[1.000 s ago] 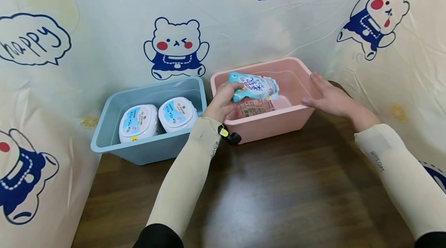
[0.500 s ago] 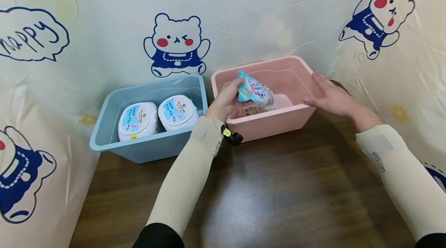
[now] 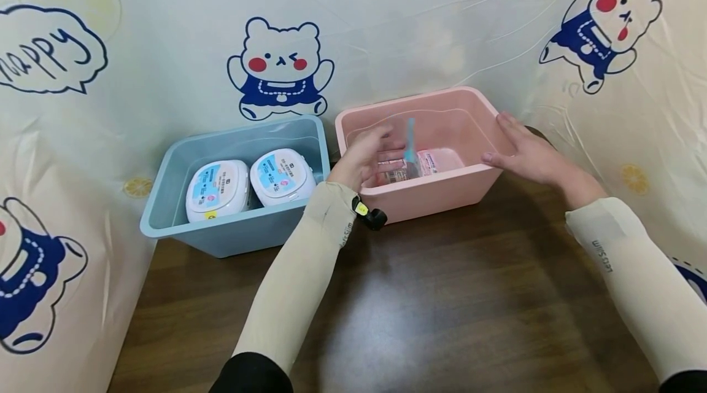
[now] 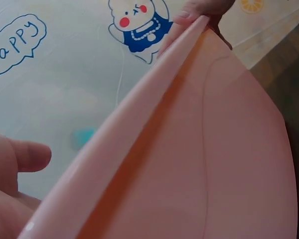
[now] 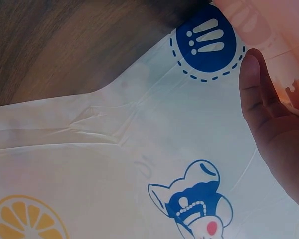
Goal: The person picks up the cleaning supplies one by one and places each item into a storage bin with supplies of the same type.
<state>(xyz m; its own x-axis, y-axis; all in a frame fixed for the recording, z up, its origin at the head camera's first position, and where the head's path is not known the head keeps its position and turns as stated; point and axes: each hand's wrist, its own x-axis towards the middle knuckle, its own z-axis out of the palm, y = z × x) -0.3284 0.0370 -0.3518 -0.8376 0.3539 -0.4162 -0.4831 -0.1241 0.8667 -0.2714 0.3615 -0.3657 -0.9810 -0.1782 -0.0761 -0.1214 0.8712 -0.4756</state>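
Observation:
My left hand (image 3: 371,156) reaches over the left end of the pink bin (image 3: 428,198), fingers spread and holding nothing. Just beyond its fingertips a light-blue printed pouch (image 3: 410,138) shows edge-on inside the bin; in the left wrist view the pouch (image 4: 83,137) is a teal blur behind the rim. Under it are clear-and-pink printed packages (image 3: 428,163), partly hidden by the hand. My right hand (image 3: 533,153) rests at the bin's right end, fingers straight along the side and thumb at the front corner. The right wrist view shows its thumb (image 5: 259,79) against the pink wall.
A blue bin (image 3: 232,238) stands to the left of the pink one, holding a white lidded tub (image 3: 218,191) and a second white tub (image 3: 283,177). Both bins are on a dark wooden table (image 3: 420,301). A bear-print sheet (image 3: 182,73) covers the back and sides.
The left hand has let go of the light-blue pouch, which it pinched a second ago; the pouch has turned edge-on inside the pink bin. The right hand keeps its place.

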